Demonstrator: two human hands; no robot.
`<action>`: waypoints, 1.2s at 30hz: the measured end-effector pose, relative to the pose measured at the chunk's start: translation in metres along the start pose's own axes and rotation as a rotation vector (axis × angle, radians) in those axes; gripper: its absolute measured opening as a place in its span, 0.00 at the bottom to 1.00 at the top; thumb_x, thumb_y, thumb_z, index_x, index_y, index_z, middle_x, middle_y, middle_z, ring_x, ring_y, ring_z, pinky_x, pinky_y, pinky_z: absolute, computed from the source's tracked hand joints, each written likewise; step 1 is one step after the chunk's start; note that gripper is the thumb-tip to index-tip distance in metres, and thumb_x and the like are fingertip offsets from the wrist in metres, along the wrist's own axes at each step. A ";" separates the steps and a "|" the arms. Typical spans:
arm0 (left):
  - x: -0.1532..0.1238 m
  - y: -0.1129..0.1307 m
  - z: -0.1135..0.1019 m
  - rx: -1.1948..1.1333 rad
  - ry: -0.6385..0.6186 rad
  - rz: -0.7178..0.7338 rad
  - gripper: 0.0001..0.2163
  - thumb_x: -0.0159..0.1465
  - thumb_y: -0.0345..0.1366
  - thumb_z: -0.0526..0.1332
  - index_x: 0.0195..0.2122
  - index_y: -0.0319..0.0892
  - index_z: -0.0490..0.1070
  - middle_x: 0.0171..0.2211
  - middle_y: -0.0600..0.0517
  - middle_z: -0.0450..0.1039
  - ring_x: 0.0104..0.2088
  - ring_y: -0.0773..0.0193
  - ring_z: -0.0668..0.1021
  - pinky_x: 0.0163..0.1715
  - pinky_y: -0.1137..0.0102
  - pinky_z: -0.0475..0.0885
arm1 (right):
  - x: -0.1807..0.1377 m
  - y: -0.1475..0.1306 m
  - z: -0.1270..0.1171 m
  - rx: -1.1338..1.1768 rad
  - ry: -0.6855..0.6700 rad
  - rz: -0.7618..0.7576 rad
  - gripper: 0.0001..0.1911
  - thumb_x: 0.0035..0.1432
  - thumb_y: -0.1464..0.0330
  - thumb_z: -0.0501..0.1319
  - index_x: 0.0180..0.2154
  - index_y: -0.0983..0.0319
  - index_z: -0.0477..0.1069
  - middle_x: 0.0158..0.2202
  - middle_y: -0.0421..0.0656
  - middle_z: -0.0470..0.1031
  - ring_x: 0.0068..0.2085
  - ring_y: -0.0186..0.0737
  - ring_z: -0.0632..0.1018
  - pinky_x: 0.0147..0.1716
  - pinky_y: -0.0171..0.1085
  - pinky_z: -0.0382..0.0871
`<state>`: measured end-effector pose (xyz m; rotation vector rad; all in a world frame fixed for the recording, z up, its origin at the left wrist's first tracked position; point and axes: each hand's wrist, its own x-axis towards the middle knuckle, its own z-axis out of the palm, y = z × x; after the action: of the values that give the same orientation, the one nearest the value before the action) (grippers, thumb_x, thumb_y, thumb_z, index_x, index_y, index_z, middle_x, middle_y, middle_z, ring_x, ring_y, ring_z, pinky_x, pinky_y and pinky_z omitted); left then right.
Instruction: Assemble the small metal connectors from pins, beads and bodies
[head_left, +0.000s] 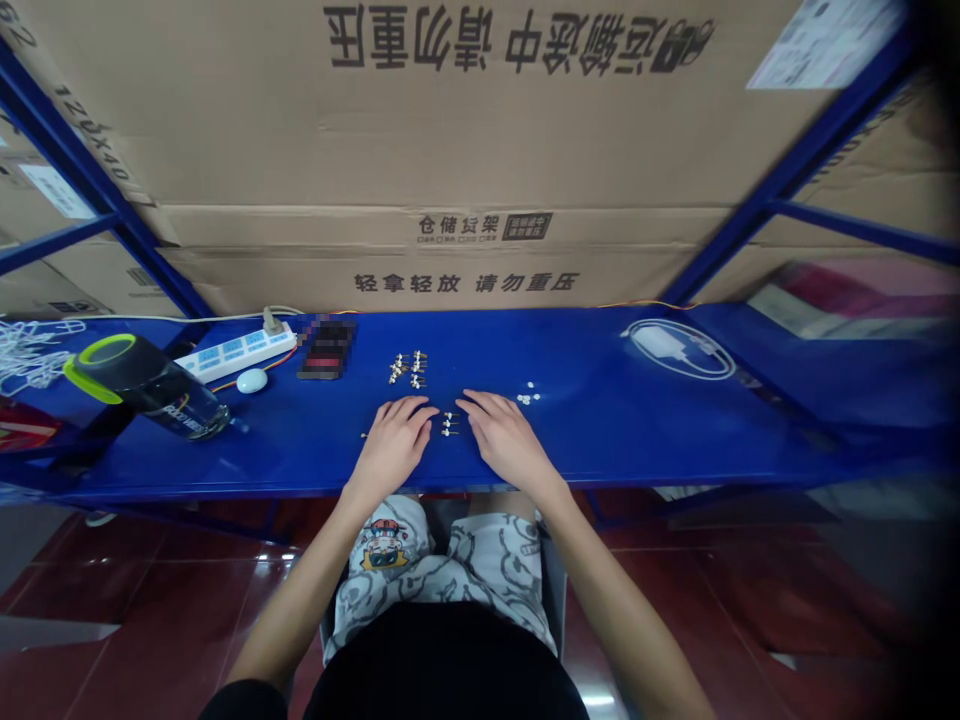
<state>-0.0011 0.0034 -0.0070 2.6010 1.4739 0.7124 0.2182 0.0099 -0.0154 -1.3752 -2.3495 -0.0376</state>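
Observation:
My left hand point(395, 435) rests on the blue tabletop point(615, 440), its fingers stretched forward and holding nothing that I can see. Opposite it, my right hand point(504, 437) lies with fingers extended, also without a visible object. In the gap between both hands is a short column of small white pieces with thin gold pins point(449, 424), touching neither hand. Two more groups of the same pinned pieces point(418, 368) lie beyond my left fingertips. Several loose white round bits point(528, 398) sit just right of my right hand. One tiny gold item point(365, 435) is left of my left hand.
On the left are a dark bottle with a lime-green loop point(157, 390), a power strip point(236, 352), a pale rounded object point(252, 381) and a dark, blurred-out flat item point(327, 348). A white charger with coiled cable point(667, 345) lies right. Cardboard point(450, 150) backs the table.

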 end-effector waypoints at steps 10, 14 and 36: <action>0.000 0.000 0.000 -0.004 -0.008 -0.009 0.14 0.74 0.31 0.52 0.56 0.46 0.72 0.59 0.47 0.72 0.60 0.54 0.72 0.60 0.55 0.65 | 0.000 -0.001 -0.001 0.012 -0.014 0.003 0.24 0.68 0.75 0.48 0.61 0.62 0.70 0.63 0.51 0.71 0.63 0.51 0.70 0.62 0.53 0.65; 0.000 0.000 0.000 -0.001 -0.007 -0.005 0.14 0.74 0.32 0.52 0.56 0.45 0.72 0.59 0.47 0.72 0.60 0.54 0.72 0.60 0.55 0.65 | 0.001 0.000 -0.001 0.009 -0.018 0.007 0.24 0.69 0.75 0.48 0.61 0.62 0.70 0.63 0.50 0.71 0.62 0.51 0.71 0.61 0.53 0.65; 0.001 0.000 -0.002 0.000 -0.012 -0.003 0.14 0.74 0.32 0.52 0.56 0.44 0.72 0.59 0.47 0.72 0.60 0.54 0.72 0.61 0.55 0.65 | 0.001 0.000 -0.001 0.012 -0.005 0.005 0.23 0.69 0.74 0.48 0.60 0.63 0.71 0.63 0.51 0.71 0.62 0.51 0.71 0.62 0.52 0.64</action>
<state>-0.0016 0.0031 -0.0045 2.5978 1.4751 0.6949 0.2182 0.0104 -0.0146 -1.3775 -2.3463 -0.0188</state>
